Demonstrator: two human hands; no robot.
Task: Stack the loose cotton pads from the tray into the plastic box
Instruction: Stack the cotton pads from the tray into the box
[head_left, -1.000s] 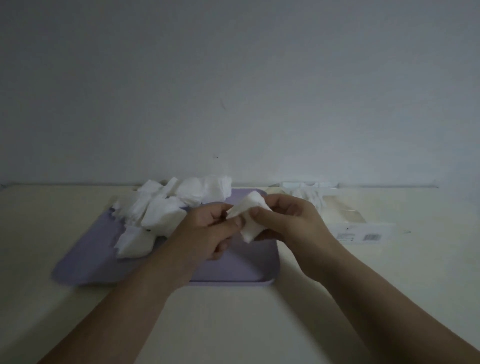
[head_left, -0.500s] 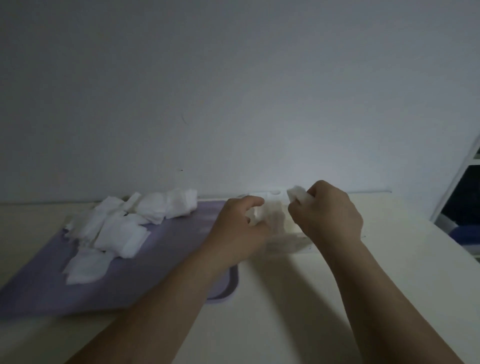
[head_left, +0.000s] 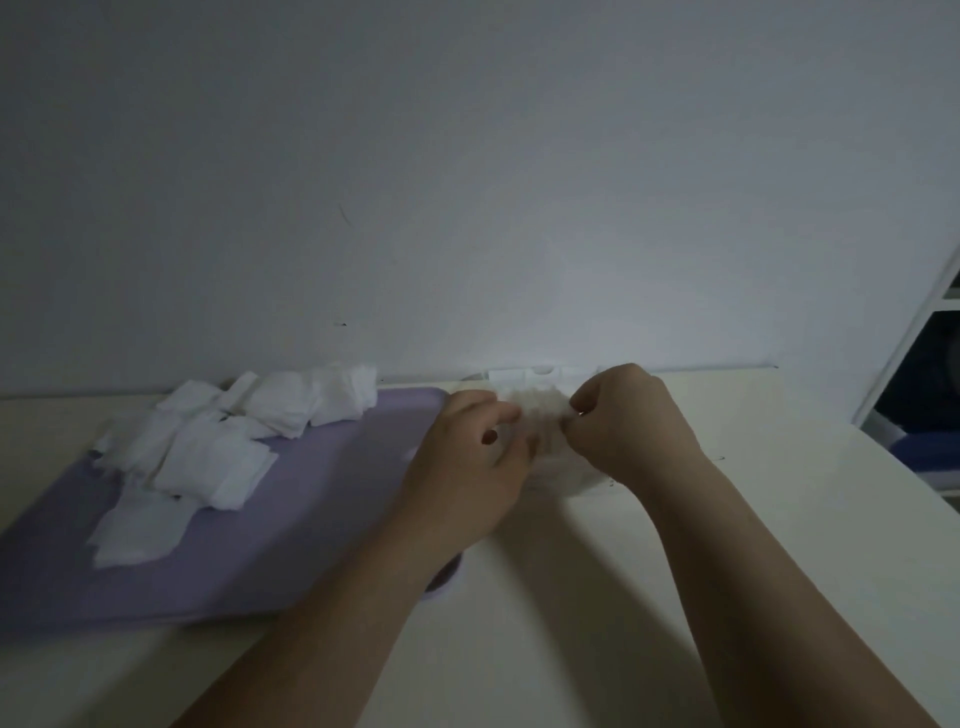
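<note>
Table (head_left: 571, 639): pale and bare at the near edge, with both forearms reaching across it from below.
Tray (head_left: 322, 509): purple and flat, on the left half of the table; its near right corner is hidden under the left forearm.
Left hand (head_left: 467, 467): back facing up, at the tray's right edge and against the left side of the box. The fingers are curled in narrow, with a small dark gap between thumb and forefinger. The thumb tip reaches the left edge of the pad. Whether these fingers grip the box, the pad or nothing, I cannot tell.
Right hand (head_left: 636, 423): just right of the left hand, knuckles up, fingers curled tight. Thumb and forefinger pinch the right edge of the pad.
Box (head_left: 566, 480): clear plastic, on the table just right of the tray, mostly hidden by the two hands.
Pad (head_left: 535, 410): white and blurred, held between the two hands over the box's opening.
Loose pads (head_left: 208, 457): a white heap on the tray's left and far parts, overlapping one another, well apart from both hands.
Lid (head_left: 524, 375): white, behind the box at the wall.
Wall (head_left: 467, 182): plain grey.
Shelf (head_left: 930, 364): white frame at far right.
</note>
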